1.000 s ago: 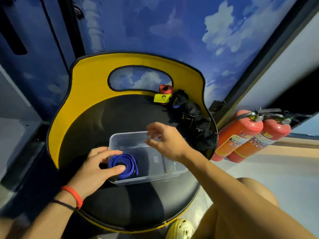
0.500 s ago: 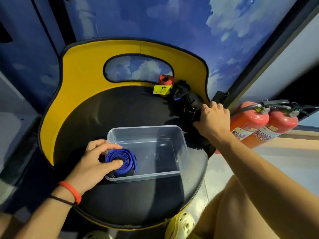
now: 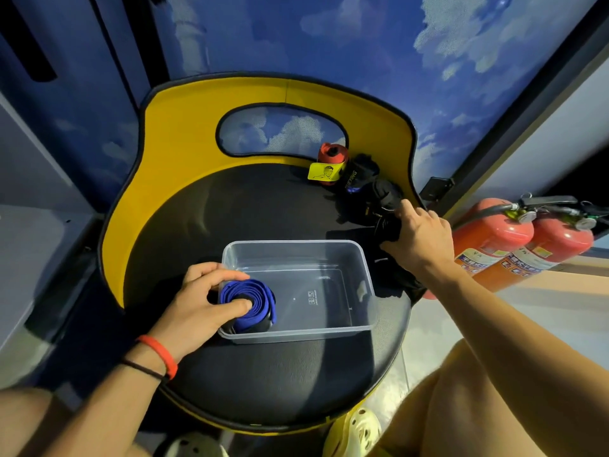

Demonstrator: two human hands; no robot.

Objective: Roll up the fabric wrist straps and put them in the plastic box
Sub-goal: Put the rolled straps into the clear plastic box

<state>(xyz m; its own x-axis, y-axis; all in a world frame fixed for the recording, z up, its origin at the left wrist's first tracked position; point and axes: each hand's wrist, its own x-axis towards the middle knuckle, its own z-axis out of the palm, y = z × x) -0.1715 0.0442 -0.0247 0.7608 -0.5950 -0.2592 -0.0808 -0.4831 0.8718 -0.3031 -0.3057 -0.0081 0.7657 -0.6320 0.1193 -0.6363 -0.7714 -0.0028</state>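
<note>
Head view: rolled blue strap (image 3: 247, 300) inside the clear plastic box (image 3: 296, 334), tucked into its near-left corner, coil facing up, a darker layer showing under the blue. Gripped by the left hand (image 3: 194, 308), with the thumb pressed on the coil's centre and the fingers curled over the box's left rim and round the far side of the roll. Rest of the box bare down to its printed bottom.

Just beyond the box's far-right corner, right hand (image 3: 421, 239) with fingers curled into a black strap (image 3: 387, 229). Belongs to a dark pile of straps (image 3: 379, 192) heaped along the far-right edge of the seat. More dark fabric trails down beside the box's right wall; touching it or not, cannot tell. At the pile's far end, a red roll (image 3: 331, 153) with a yellow tag (image 3: 323, 172) in front of it.

Box and pile both on a round black padded seat (image 3: 230, 219), ringed on the far and left sides by a yellow backrest (image 3: 178, 143) with an oval cutout. Red band (image 3: 158, 352) and thin black band (image 3: 141, 369) on the left wrist.

Right of the seat, two red fire extinguishers (image 3: 491, 239) side by side by a pale floor (image 3: 543, 308). Behind, a wall (image 3: 296, 37) printed with blue sky and clouds. At the near edge, bare knees and pale perforated shoes (image 3: 356, 430).
</note>
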